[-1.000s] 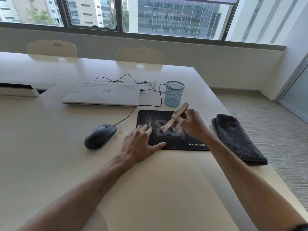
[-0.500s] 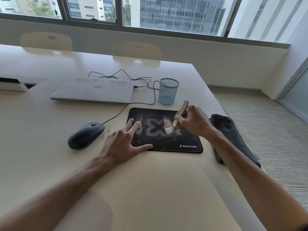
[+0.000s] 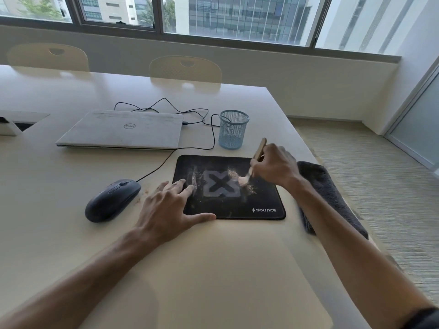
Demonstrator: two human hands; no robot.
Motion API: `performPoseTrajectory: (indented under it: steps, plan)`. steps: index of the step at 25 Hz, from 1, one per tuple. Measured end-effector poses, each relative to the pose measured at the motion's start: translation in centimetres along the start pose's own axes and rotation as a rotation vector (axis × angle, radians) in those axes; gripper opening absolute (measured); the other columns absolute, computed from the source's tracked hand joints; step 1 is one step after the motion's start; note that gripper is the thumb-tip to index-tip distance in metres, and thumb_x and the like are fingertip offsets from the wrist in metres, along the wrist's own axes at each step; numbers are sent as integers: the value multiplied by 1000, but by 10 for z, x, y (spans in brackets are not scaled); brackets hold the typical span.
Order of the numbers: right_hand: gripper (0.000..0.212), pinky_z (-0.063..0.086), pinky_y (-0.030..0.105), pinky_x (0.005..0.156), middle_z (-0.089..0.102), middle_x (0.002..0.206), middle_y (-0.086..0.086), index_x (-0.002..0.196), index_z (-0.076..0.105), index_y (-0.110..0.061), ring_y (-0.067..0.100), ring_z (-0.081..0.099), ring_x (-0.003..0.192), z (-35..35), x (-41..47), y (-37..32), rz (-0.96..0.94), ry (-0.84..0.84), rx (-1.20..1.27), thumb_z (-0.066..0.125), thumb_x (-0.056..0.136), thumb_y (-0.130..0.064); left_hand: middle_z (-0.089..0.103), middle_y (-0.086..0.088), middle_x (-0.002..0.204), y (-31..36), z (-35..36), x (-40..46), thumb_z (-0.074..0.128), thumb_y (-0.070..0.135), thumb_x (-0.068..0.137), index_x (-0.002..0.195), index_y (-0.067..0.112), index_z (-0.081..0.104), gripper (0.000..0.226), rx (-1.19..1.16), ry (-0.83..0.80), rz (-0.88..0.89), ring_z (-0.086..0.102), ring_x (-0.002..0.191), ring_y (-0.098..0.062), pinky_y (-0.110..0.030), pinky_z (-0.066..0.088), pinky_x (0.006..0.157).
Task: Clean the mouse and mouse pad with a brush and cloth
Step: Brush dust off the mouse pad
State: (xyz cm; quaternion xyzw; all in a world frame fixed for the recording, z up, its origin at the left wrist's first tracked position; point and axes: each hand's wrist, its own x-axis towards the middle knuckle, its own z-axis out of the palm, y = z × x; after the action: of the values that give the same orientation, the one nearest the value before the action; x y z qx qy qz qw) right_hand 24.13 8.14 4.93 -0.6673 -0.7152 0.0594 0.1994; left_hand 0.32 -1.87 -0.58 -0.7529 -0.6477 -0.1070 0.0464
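**Brushing the pad — debris sits left of the bristles**

Gripping starts at the right hand [image 3: 273, 168]: clenched around the brush [image 3: 254, 162], fingers wrapped low on the wooden handle. Handle tilts up and away toward the mesh pen cup [image 3: 233, 129]; bristles point down-left and touch the mouse pad [image 3: 237, 210] just right of the X logo.

Key relation: the tan debris [image 3: 234, 174] lies right at the bristle tip and trails toward the near-right of it. A second smear [image 3: 194, 180] sits across the logo on the pad's left side, right at the left hand's fingertips. So the brush's long axis runs roughly far-right to near-left, and a stroke along that axis would drag dirt across the logo — my read, not observed.

Left hand [image 3: 171, 207] is open and flat, holding nothing, fingers spread on the pad's near-left corner, thumb along the near edge. Looks like it pins the pad.

Outward: mouse [image 3: 111, 200] rests on the table [image 3: 213, 269] just left of the pad, clear of both hands, a few crumbs beside it. Left hand is nearer to it. Cloth [image 3: 332, 193] lies folded at the table's right edge, partly under the right forearm, nearer the right hand.

Judgement: pad brushing midway; mouse and cloth steps not done.
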Motion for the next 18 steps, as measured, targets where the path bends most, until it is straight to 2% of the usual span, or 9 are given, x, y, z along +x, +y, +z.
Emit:
performPoseTrajectory:
  steps: [1, 3, 5, 7, 10, 13, 16, 18]
  plan:
    - [18, 38, 29, 68, 62, 79, 8, 77, 61, -13, 30, 58, 75, -5, 0, 0, -7, 30, -42, 64, 88, -27, 49, -6, 145, 0, 0, 1, 29, 93, 67, 141, 22, 49, 105, 22, 69, 24, 49, 130, -24, -43, 37, 107]
    - [21, 38, 28, 62, 65, 79, 7, 82, 67, -8, 27, 58, 71, -7, 3, -10, -90, 58, 29, 65, 90, -27, 53, -10, 141, -2, 4, 5, 34, 85, 78, 140, 14, 50, 96, -16, 139, 189, 51, 129, -23, -45, 32, 112]
    - [23, 42, 27, 60, 70, 79, 5, 81, 68, -8, 24, 63, 69, 1, 6, -24, -168, 22, 187, 68, 92, -28, 53, -11, 140, -3, 12, 8, 43, 66, 90, 137, 11, 52, 73, -78, 121, 399, 46, 133, -23, -46, 29, 116]
    - [21, 43, 27, 60, 68, 72, 1, 74, 66, -16, 20, 61, 63, 12, 7, -26, -188, -53, 265, 68, 93, -25, 57, -6, 137, -2, 14, 8, 43, 49, 97, 131, 15, 59, 51, -131, 62, 532, 49, 131, -20, -40, 34, 114]
    - [23, 38, 27, 53, 67, 69, 3, 72, 69, -13, 21, 58, 60, 10, 6, -8, -109, -31, 106, 68, 91, -25, 61, 2, 133, -5, 16, 10, 37, 45, 99, 126, 19, 64, 46, -241, 5, 547, 54, 125, -14, -34, 44, 106]
    - [23, 38, 28, 60, 69, 75, 8, 79, 72, -7, 29, 61, 68, 0, 14, -7, -38, 71, -42, 64, 89, -26, 59, 2, 135, -6, 18, 15, 38, 46, 98, 127, 20, 63, 46, -245, -21, 525, 53, 127, -13, -37, 48, 102]
    - [24, 48, 27, 63, 72, 81, 5, 86, 75, -8, 24, 64, 73, 8, 28, -28, -54, 107, 171, 65, 92, -28, 57, 2, 137, -6, 16, 16, 41, 46, 98, 130, 21, 61, 45, -238, -51, 535, 52, 128, -14, -38, 50, 100]
    - [23, 45, 25, 58, 70, 80, 2, 88, 74, -6, 20, 63, 69, 23, 32, -37, -62, 49, 237, 65, 94, -27, 55, 2, 139, -6, 14, 16, 43, 45, 98, 131, 21, 59, 44, -249, -60, 537, 52, 128, -14, -38, 52, 97]
